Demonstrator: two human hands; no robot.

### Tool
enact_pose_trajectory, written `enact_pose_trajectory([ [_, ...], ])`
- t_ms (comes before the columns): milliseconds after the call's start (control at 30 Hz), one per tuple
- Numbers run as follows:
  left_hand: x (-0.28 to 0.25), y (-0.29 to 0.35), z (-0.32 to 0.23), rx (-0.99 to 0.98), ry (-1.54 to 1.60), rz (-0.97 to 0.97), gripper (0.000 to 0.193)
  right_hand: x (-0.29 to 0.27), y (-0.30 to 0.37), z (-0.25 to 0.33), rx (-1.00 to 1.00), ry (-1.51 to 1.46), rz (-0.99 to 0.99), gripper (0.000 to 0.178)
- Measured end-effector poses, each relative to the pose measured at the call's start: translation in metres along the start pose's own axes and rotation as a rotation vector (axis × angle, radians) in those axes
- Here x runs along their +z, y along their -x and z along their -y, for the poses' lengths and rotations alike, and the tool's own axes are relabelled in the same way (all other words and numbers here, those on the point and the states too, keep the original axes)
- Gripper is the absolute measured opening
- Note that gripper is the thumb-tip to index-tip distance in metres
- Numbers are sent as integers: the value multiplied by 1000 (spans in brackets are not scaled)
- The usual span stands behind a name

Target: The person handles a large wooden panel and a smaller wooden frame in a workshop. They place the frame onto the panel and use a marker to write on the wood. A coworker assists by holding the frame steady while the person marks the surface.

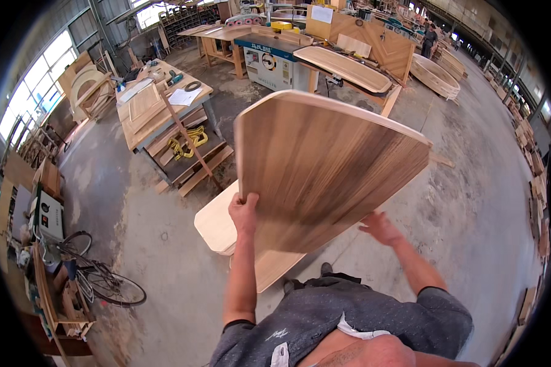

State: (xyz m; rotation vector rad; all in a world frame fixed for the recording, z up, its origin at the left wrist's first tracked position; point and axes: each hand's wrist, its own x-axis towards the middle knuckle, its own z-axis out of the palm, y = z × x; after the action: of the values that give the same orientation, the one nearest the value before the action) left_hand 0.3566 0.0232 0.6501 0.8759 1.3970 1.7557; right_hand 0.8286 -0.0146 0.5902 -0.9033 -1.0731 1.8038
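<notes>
A large wooden panel [327, 165] with clipped corners and brown striped grain is held up, tilted, in front of me. My left hand [243, 213] is closed round its left edge near the lower corner, thumb on the facing side. Beside the panel's lower right edge, my right hand [382, 230] has its fingers apart; it is slightly blurred, and I cannot tell whether the fingertips touch the wood. Below and behind the raised panel lie paler wooden panels [216, 219], partly hidden by it.
Left of the panels stands a workbench [131, 125] with boards, tape and a drill; yellow clamps [188, 144] sit on its lower shelf. Behind are a machine [268, 64] and an oval-ended panel [343, 67]. A bicycle [107, 281] is at left. Another person [430, 40] stands far right.
</notes>
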Motion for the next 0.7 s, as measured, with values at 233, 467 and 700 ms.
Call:
enact_pose_trajectory([
  [233,12,-6,-110,54,-632,27,54,111,-1,-40,105,-51,-181,75],
  [467,-34,-7,-132,-65,-1063,235,69,116,34,-27,215,-245,-52,70],
  [700,-64,35,-64,-68,-918,87,68,78,49,-42,177,-38,51,69],
])
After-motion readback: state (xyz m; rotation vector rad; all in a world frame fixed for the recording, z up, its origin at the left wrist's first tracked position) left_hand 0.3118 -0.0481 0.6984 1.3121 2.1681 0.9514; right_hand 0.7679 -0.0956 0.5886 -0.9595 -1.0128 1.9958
